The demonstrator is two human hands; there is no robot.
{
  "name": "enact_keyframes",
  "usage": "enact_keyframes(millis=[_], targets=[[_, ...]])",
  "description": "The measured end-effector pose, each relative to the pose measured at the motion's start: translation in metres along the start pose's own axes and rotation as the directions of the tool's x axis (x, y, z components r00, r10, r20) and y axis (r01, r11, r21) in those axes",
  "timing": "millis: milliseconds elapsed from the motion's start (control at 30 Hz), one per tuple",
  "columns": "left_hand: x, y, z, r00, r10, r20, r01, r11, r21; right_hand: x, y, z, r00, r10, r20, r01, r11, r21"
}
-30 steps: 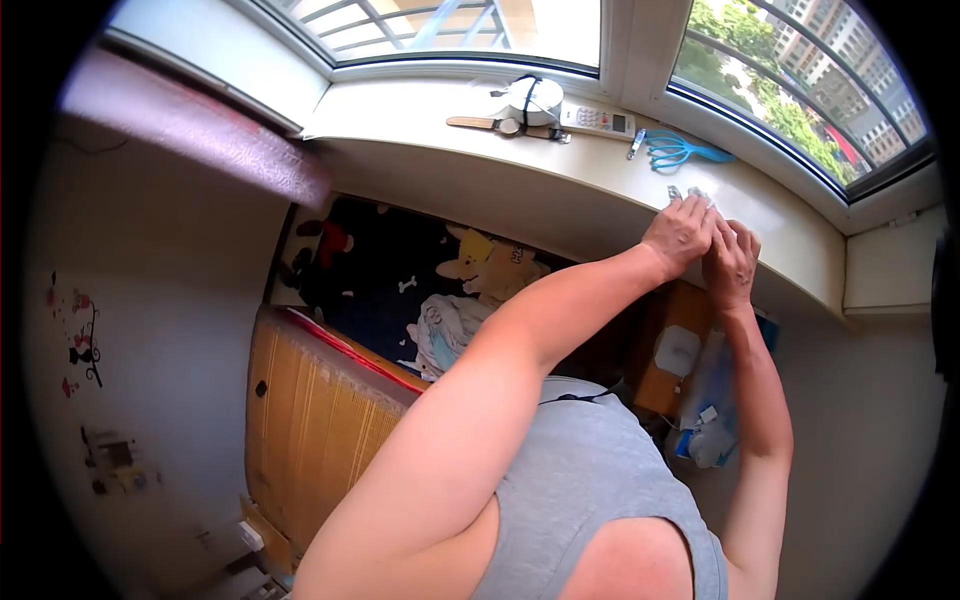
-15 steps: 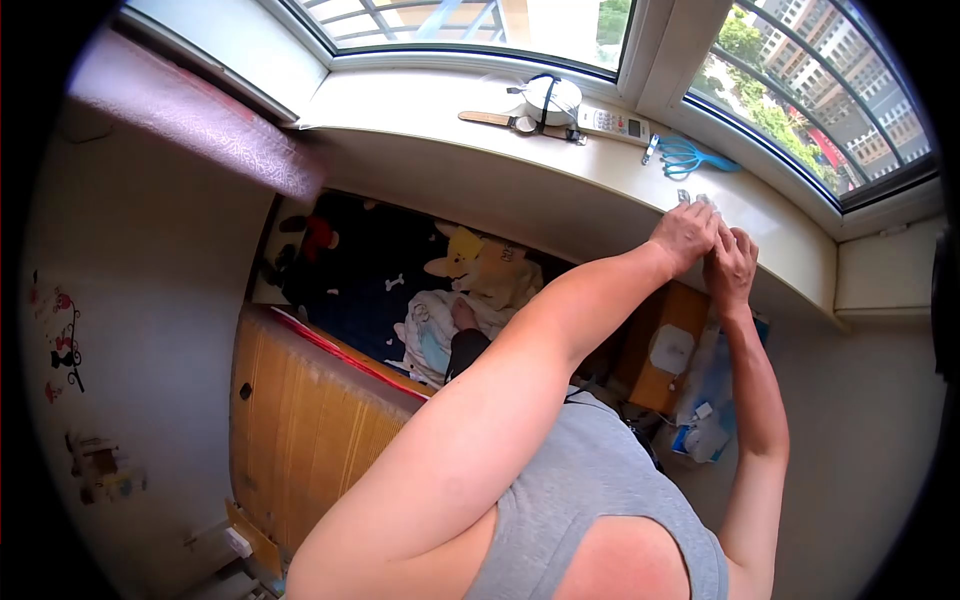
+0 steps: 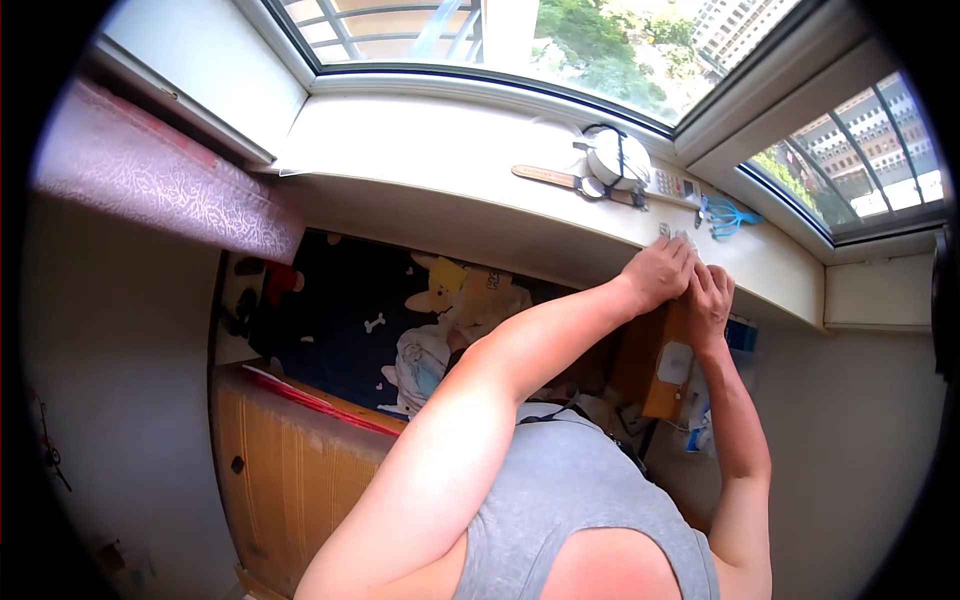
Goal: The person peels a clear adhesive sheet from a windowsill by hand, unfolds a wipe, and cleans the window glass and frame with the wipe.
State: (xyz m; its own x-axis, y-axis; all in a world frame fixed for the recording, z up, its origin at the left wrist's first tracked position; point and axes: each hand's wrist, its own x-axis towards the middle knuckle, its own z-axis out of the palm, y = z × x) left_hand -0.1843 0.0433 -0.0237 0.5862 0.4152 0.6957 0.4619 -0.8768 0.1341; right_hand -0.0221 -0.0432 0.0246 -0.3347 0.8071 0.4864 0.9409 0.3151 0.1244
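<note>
At the front edge of the white windowsill [image 3: 420, 150], my left hand [image 3: 660, 272] and my right hand [image 3: 711, 298] are close together. Their fingers are bent and pinched around a small, pale, shiny object [image 3: 686, 240], perhaps clear plastic. The fingers cover most of it, so its kind is unclear. A small grey piece [image 3: 664, 231] shows just beyond my left fingertips. Behind my hands lies a blue claw-shaped head massager [image 3: 731, 216]. A white remote control [image 3: 667, 186] rests left of the massager, partly behind a round white object [image 3: 618, 160] with a black cord around it.
A watch with a brown strap [image 3: 545, 176] lies on the sill. Windows [image 3: 600, 60] rise behind it, and a pink patterned cover [image 3: 170, 180] hangs at left. Below are dark patterned bedding [image 3: 330, 330], a wooden panel [image 3: 290, 460] and an orange-brown cabinet [image 3: 665, 400].
The camera view has turned, so the sill items appear farther right and lower. Both hands stay together at the sill edge, still pinching the small pale object.
</note>
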Motion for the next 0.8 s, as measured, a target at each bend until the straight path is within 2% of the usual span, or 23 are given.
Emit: enact_keyframes(millis=[133, 267, 400, 600, 800], targets=[[-0.023, -0.041, -0.030, 1.000, 0.002, -0.026, -0.003, 0.999, -0.040, 0.035, -0.054, 0.006, 0.998, 0.050, 0.022, -0.049, 0.997, -0.065], [-0.053, -0.087, -0.064, 1.000, 0.002, -0.009, -0.003, 0.998, -0.064, 0.071, -0.101, 0.016, 0.998, 0.032, 0.061, -0.028, 0.998, -0.056], [-0.082, -0.135, -0.105, 1.000, 0.004, -0.027, -0.006, 0.999, -0.045, 0.110, -0.151, 0.032, 0.999, 0.029, 0.033, -0.030, 0.999, 0.029], [-0.113, -0.175, -0.147, 0.998, -0.046, -0.031, 0.046, 0.999, 0.017, 0.148, -0.195, 0.048, 0.999, -0.026, 0.030, 0.023, 0.996, 0.090], [-0.135, -0.201, -0.176, 0.994, -0.093, -0.061, 0.090, 0.995, -0.039, 0.172, -0.229, 0.057, 1.000, -0.029, 0.009, 0.027, 0.992, 0.121]])
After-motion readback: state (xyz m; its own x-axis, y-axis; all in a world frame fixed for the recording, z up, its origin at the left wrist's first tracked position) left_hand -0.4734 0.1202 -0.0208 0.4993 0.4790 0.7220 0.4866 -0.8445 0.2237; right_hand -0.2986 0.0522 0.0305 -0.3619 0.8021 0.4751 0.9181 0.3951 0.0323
